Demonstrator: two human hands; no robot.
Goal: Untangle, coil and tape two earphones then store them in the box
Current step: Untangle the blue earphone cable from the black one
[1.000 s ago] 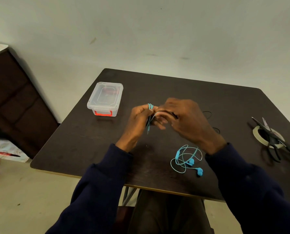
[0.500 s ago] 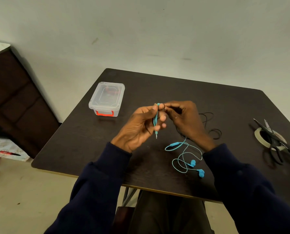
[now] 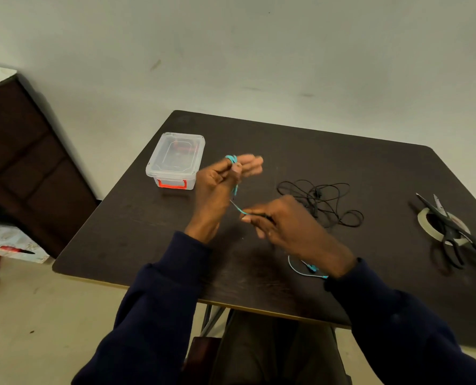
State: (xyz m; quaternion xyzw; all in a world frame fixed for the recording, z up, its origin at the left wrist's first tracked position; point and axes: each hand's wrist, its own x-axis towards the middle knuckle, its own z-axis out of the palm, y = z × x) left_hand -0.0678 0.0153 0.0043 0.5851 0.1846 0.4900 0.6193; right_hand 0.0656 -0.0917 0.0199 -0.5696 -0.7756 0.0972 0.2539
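Note:
My left hand (image 3: 220,187) is raised over the dark table (image 3: 148,223) with turns of the blue earphone cable (image 3: 232,160) wound around its fingers, thumb pressing them. My right hand (image 3: 284,229) pinches the same blue cable a little lower and to the right, the strand taut between both hands. The rest of the blue earphone (image 3: 309,269) trails on the table under my right wrist, partly hidden. The black earphone (image 3: 323,201) lies in a loose tangle beyond my right hand. The clear box (image 3: 175,159) with red latch stands lidded at the back left.
Black scissors (image 3: 453,232) lie across a roll of tape (image 3: 428,220) near the table's right edge. A dark cabinet (image 3: 23,151) stands on the floor to the left. The table's front edge runs just before my sleeves.
My right hand has drawn away from the left, down and to the right, pulling the blue cable out. The left hand has risen toward the box. The black earphone is now uncovered.

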